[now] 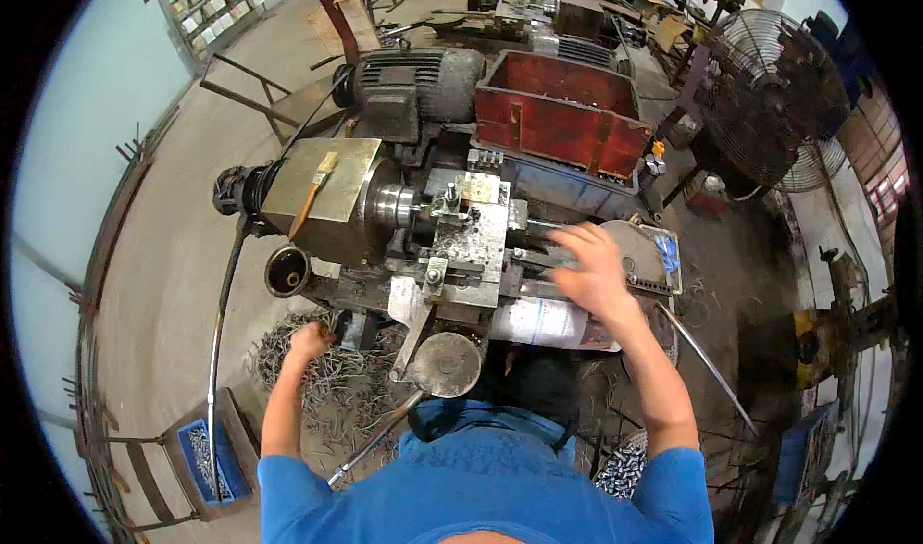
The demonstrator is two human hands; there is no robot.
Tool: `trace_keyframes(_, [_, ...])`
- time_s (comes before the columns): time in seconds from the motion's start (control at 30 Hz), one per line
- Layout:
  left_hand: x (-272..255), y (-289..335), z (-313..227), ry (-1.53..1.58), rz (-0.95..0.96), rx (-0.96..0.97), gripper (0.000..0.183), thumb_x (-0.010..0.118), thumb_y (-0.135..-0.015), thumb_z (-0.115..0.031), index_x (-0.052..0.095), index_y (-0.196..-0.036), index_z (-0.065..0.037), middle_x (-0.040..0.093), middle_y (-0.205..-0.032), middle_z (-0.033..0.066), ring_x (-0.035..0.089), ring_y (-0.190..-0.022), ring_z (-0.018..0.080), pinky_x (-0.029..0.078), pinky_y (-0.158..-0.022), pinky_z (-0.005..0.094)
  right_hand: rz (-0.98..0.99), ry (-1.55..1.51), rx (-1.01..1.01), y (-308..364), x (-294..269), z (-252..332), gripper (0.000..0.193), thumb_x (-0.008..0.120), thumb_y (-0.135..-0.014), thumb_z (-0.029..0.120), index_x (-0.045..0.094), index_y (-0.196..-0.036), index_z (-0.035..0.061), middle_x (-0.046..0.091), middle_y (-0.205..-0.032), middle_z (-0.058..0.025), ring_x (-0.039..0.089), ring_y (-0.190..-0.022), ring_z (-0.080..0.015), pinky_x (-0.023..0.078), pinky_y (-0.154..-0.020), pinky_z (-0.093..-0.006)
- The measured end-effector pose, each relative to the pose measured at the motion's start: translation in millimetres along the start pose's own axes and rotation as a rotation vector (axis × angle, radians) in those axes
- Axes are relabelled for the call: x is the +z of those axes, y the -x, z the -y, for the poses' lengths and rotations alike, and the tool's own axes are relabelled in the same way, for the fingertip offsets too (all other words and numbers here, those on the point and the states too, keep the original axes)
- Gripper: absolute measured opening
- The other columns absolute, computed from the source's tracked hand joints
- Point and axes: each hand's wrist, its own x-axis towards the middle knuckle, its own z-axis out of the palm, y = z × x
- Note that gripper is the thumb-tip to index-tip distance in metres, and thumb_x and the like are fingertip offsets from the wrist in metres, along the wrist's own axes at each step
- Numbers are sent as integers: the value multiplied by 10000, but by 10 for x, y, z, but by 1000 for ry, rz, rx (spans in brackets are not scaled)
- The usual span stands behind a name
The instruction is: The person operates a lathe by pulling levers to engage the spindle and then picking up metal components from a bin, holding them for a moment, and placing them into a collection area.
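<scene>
A small lathe stands in front of me, with a bright round chuck at its left and a chip-covered metal slide in the middle. My right hand hovers just right of the slide with its fingers spread, holding nothing. Low at the lathe's front left, my left hand is closed beside a dark fitting; what lies inside its fingers is hidden. A paintbrush with a wooden handle rests on the flat headstock cover. Nearer me is a round metal disc.
Behind the lathe are a grey motor and a red metal crate. A caged fan stands at the right. Curly metal shavings cover the floor at left, past which sits a blue bin of small parts.
</scene>
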Motion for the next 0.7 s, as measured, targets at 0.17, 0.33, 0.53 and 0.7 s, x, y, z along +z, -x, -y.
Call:
trace_keyframes(0.17, [-1161,312,436,395,-436,-1,299,592,-832,-236,613,-1063,-48,670,-839,152,655,-757,271,505,-680,362,78,77,-406,-1025,898,460,347,652,-512,234,672,-796,34,613,-954,-142,538,-905,-312,374,-916,-400])
trace_keyframes(0.33, [-1758,974,956,73,-819,-301,266,557,-868,-315,624,-964,-76,648,-744,145,636,-680,281,484,-604,364,529,423,-320,-1435,1339,689,228,654,-509,253,689,-664,89,651,-768,-99,583,-873,-260,297,-1007,-392])
trace_keyframes(0.53, [-955,1110,160,-10,-728,-483,462,641,-751,-478,587,-865,-34,638,-773,205,617,-740,401,478,-673,475,628,418,-284,-1460,1379,715,170,634,-625,196,712,-761,130,677,-852,-94,601,-929,-266,249,-1061,-419])
trace_keyframes(0.7, [-990,1127,67,94,-650,-429,389,685,-719,-375,582,-838,-20,631,-766,217,611,-760,402,478,-680,466,580,444,-264,-1440,1403,745,151,609,-659,197,712,-745,129,678,-845,-96,604,-931,-269,247,-1059,-425])
